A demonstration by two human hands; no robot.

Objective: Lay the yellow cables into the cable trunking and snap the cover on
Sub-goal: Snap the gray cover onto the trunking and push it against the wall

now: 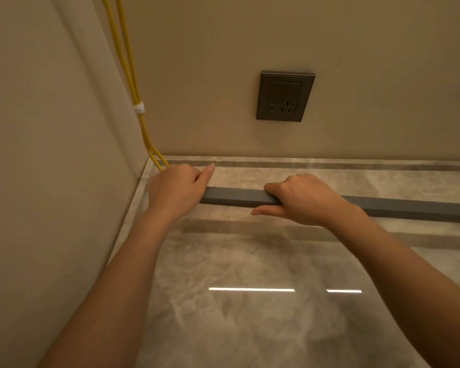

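Although closed across the whole visible top face, gives no view of the inside: cable trunking (237,198), a slim grey bar. Lies flat on the polished marble floor (250,328), parallel to the back wall (250,35) and apart from it. Runs from beneath the left hand (174,189) out past the right edge of the view.

Left hand: covers the left end of the trunking, back turned upward, fingers curled down out of sight, thumb stretched toward the back wall. Object of the hidden grip: cannot be told. Right hand (303,200): clamps the trunking further along, fingers hooked over the top and far side, thumb laid straight along the near side. Both forearms bare, reaching in from the lower edge.

Yellow cables (129,75): hang down the wall corner, bound together by a white tie (139,107), spread apart below it, and disappear behind the left hand at floor level. Grey wall socket (284,96): sits on the back wall above the trunking.
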